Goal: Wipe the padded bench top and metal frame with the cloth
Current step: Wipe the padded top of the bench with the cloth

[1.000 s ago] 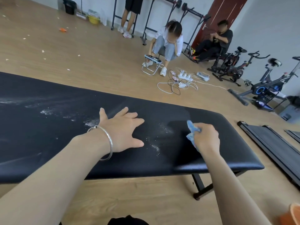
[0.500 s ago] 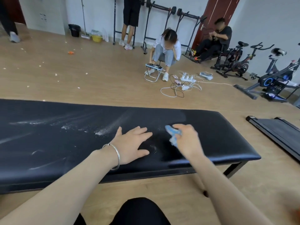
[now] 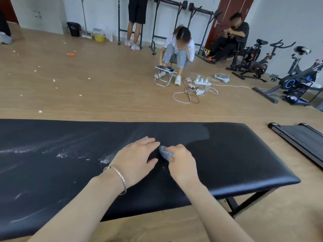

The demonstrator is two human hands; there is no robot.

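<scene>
Cloth now leftward, just beside left hand

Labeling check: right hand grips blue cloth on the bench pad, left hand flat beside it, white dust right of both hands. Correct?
One error: head view shows the white dust left of both hands, not right. Rest stands: right hand grips the blue cloth on the bench pad, left hand flat beside it.

Glossy black padded bench top dusted with white powder, soft blue cloth, black metal frame, wood-look floor
</scene>
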